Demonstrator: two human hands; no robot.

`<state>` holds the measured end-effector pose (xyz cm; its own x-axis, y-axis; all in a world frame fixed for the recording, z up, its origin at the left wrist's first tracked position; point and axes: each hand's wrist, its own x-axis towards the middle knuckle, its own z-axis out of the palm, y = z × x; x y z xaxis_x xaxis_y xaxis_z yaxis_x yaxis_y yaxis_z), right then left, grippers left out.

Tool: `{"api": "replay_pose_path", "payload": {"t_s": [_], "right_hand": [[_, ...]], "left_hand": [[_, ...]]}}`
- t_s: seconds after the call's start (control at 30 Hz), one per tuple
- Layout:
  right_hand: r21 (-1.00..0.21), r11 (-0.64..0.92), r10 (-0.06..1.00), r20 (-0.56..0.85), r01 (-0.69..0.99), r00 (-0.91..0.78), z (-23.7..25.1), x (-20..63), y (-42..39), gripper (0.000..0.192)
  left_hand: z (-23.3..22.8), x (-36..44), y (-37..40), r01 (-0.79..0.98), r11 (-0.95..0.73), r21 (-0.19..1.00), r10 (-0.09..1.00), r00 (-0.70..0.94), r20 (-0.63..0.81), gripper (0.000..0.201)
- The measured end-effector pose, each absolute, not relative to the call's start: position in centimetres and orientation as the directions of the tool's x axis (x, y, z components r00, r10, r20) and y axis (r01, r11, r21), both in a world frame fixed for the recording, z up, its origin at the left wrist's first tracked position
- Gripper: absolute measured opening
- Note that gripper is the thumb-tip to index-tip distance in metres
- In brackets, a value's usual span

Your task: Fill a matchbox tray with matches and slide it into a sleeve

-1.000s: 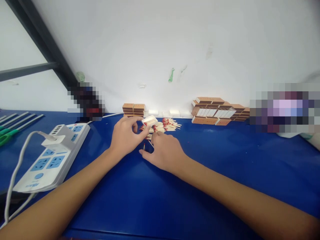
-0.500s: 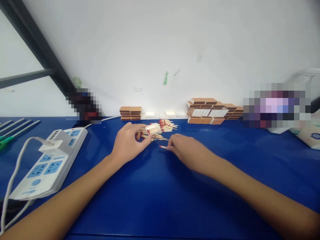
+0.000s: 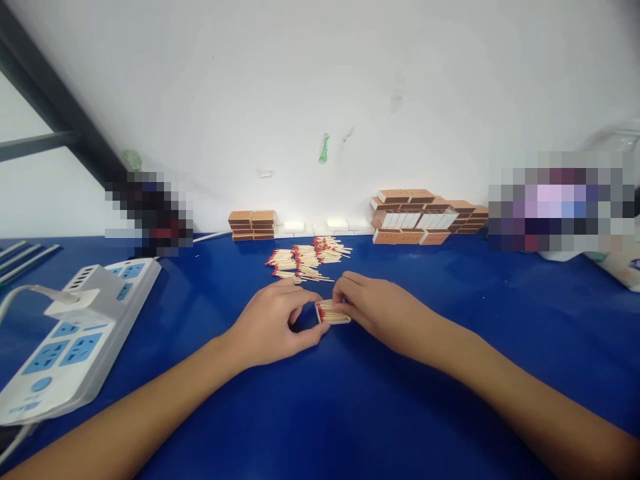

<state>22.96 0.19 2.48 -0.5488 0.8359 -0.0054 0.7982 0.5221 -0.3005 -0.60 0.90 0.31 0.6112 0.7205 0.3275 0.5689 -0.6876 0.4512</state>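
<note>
My left hand [image 3: 277, 320] grips the left end of a small white matchbox tray [image 3: 347, 321] between thumb and fingers. Red-tipped matches [image 3: 327, 311] lie side by side in this tray, heads to the left. Over its right end, my right hand [image 3: 367, 303] is closed in a pinch, with the fingertips down at the matches. The match in that pinch is mostly hidden and hard to tell from those in the tray. Just beyond both hands, loose matches [image 3: 306, 258] lie in several small heaps on the blue table [image 3: 320, 413].
Stacked brown matchboxes stand against the wall, a small stack [image 3: 253, 225] at left and a larger one [image 3: 413, 219] at right. White trays [image 3: 294, 227] lie between them. A white power strip [image 3: 75, 340] with a cable occupies the left side. A packet [image 3: 617, 263] lies far right.
My left hand has brought the tray nearer and to the right, away from the heaps. My right hand has taken its match to the tray. The view has shifted slightly.
</note>
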Motion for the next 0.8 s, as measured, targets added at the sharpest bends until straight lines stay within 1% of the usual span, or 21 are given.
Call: {"api": "replay_pose_path", "payload": {"t_s": [0.13, 0.27, 0.37, 0.43, 0.5, 0.53, 0.57, 0.67, 0.73, 0.8], "right_hand": [[-0.336, 0.512, 0.838, -0.007, 0.791, -0.546, 2.8, 23.3, 0.3, 0.011], [-0.37, 0.553, 0.808, 0.019, 0.746, -0.589, 3.0, 23.7, 0.1, 0.012], [-0.438, 0.568, 0.8, 0.096, 0.697, -0.592, 2.8, 24.1, 0.4, 0.011], [-0.457, 0.534, 0.839, 0.181, 0.711, -0.514, 2.6, 24.6, 1.5, 0.015], [-0.449, 0.458, 0.888, 0.254, 0.767, -0.382, 2.2, 25.2, 3.2, 0.016], [-0.445, 0.416, 0.907, 0.273, 0.793, -0.322, 2.0, 25.6, 4.2, 0.014], [-0.438, 0.395, 0.914, 0.277, 0.808, -0.297, 1.8, 25.8, 5.2, 0.012], [-0.418, 0.458, 0.887, 0.278, 0.785, -0.37, 1.4, 25.9, 7.9, 0.021], [-0.36, 0.499, 0.861, 0.307, 0.788, -0.404, 1.4, 25.3, 9.1, 0.02], [-0.308, 0.475, 0.87, 0.304, 0.824, -0.388, 1.5, 24.2, 9.7, 0.019]], "left_hand": [[0.4, -0.5, 0.8, 0.56, -0.694, 0.452, 0.712, 0.625, 0.319, 0.024], [0.4, -0.5, 0.8, 0.557, -0.697, 0.451, 0.708, 0.634, 0.311, 0.024], [0.3, -0.5, 0.8, 0.558, -0.701, 0.444, 0.705, 0.637, 0.312, 0.025], [0.3, -0.5, 0.8, 0.555, -0.705, 0.442, 0.701, 0.639, 0.316, 0.027], [0.3, -0.5, 0.8, 0.544, -0.711, 0.446, 0.694, 0.644, 0.323, 0.026], [0.3, -0.5, 0.8, 0.536, -0.714, 0.449, 0.69, 0.646, 0.327, 0.026], [0.3, -0.6, 0.8, 0.529, -0.718, 0.453, 0.686, 0.647, 0.331, 0.026], [0.2, -0.6, 0.9, 0.526, -0.715, 0.461, 0.689, 0.645, 0.331, 0.027], [0.2, -0.6, 0.9, 0.529, -0.709, 0.467, 0.694, 0.644, 0.324, 0.027], [0.2, -0.6, 0.9, 0.526, -0.709, 0.469, 0.692, 0.646, 0.321, 0.027]]}}
